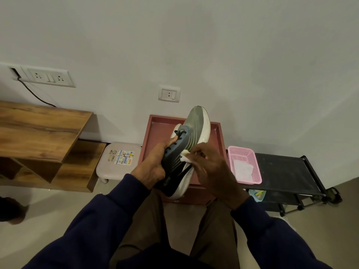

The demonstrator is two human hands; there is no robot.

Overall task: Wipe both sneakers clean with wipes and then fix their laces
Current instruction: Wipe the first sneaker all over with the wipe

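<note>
We held the sneaker point(194, 131) toe-up over the red tray point(158, 131), left hand point(153, 166) gripping its collar, right hand point(212, 171) pinching a wipe point(184, 155) against its side.

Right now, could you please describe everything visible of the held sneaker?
The grey-green and dark-blue fabric sneaker has lime side stripes, black laces and a thick white sole. It tilts toe-up above the red tray. The left hand grips its laced top; the right hand presses a white wipe against its side.
</note>
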